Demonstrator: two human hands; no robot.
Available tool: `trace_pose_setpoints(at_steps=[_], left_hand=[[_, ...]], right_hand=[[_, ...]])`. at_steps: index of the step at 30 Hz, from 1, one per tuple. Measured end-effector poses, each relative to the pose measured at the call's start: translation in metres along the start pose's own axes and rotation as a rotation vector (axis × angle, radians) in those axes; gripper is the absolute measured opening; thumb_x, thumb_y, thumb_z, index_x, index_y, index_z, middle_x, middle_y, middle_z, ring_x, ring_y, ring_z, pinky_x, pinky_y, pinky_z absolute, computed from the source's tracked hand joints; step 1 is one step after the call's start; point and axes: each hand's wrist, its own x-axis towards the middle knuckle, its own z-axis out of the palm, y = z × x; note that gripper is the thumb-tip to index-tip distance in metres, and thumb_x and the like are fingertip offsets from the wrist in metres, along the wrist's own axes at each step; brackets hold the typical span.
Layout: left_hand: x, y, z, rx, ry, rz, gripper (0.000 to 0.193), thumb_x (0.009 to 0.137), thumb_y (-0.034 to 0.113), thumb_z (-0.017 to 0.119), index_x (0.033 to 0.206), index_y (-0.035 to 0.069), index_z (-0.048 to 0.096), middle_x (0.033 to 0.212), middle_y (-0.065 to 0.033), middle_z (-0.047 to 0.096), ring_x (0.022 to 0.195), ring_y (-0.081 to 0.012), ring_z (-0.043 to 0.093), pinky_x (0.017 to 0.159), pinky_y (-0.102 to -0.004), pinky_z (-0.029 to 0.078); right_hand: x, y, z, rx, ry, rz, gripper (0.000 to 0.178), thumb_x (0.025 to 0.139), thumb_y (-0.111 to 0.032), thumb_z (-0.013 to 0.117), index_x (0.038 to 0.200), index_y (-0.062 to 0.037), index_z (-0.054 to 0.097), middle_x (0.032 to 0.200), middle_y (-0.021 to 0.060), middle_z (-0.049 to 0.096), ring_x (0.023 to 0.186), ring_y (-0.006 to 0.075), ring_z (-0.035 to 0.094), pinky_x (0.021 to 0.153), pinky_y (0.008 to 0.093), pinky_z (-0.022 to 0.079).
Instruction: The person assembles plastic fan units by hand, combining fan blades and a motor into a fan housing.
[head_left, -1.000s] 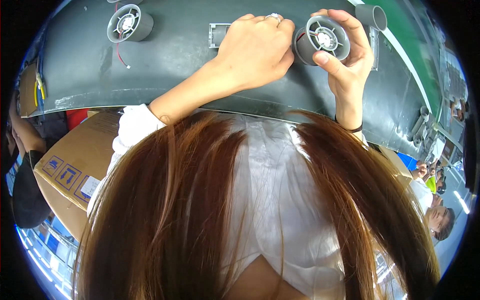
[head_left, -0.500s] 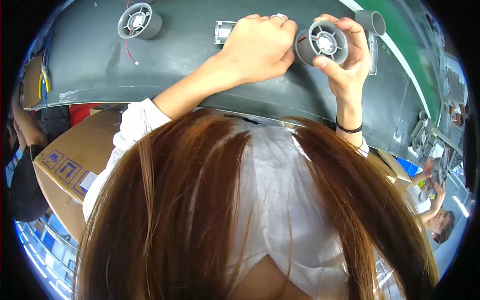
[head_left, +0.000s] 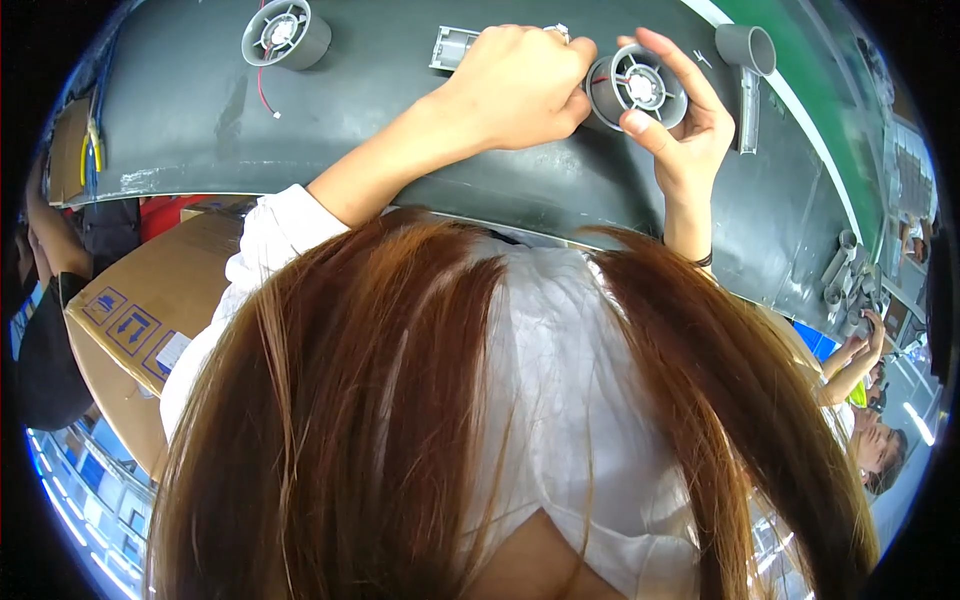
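A grey round fan housing point(head_left: 672, 104), with a spoked ring and a white centre, rests in my right hand point(head_left: 692, 125). The thumb presses its near rim while the raised fingers curve round the far side. My left hand point(head_left: 525, 88) is closed in a fist at the housing's left edge, knuckles up. Whatever sits between its fingers is hidden. Just beyond the left wrist lies a grey half-open cylindrical part point(head_left: 454, 47), partly covered by the hand. A short red wire shows inside the held housing.
Another fan housing point(head_left: 312, 42) with a red wire stands at the far left of the dark table point(head_left: 350, 130). A grey tube point(head_left: 746, 48) and a slim grey part point(head_left: 749, 110) lie right of my hands. A cardboard box point(head_left: 165, 290) is at lower left; co-workers sit at both sides.
My right hand and the housing have shifted slightly left, closer to the left fist. The right fingers are more lifted. At the right, a co-worker's arms have moved.
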Motion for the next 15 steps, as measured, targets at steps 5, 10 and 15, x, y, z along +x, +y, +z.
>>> trace_pose_setpoints(at_steps=[5,10,15], left_hand=[[-0.002,-0.002,0.000,-0.040,0.061,-0.024,0.016,0.074,0.013,0.055,0.078,-0.002,0.054,0.071,-0.0242,0.060,0.068,-0.0415,0.061,0.067,-0.0498,0.049],[-0.005,0.001,0.002,-0.012,0.056,-0.045,0.017,0.073,0.014,0.054,0.081,-0.001,0.057,0.073,-0.0222,0.061,0.069,-0.0397,0.061,0.066,-0.0479,0.049],[-0.005,0.003,0.002,-0.015,0.064,-0.067,0.016,0.071,0.012,0.054,0.080,0.000,0.059,0.072,-0.0202,0.062,0.069,-0.0379,0.062,0.064,-0.0459,0.050]], right_hand=[[-0.002,-0.004,0.013,0.073,0.139,0.092,0.066,0.062,-0.010,0.082,0.120,0.0071,0.055,0.113,0.0142,0.061,0.104,0.0185,0.059,0.092,0.0292,0.045],[-0.006,-0.003,0.016,0.057,0.146,0.058,0.068,0.066,-0.014,0.081,0.124,0.0067,0.053,0.113,0.0122,0.062,0.105,0.0195,0.059,0.093,0.0301,0.045],[-0.007,0.008,0.006,-0.129,0.176,-0.003,0.063,0.067,0.001,0.076,0.125,0.0079,0.053,0.119,0.0206,0.060,0.108,0.0217,0.060,0.094,0.0309,0.048]])
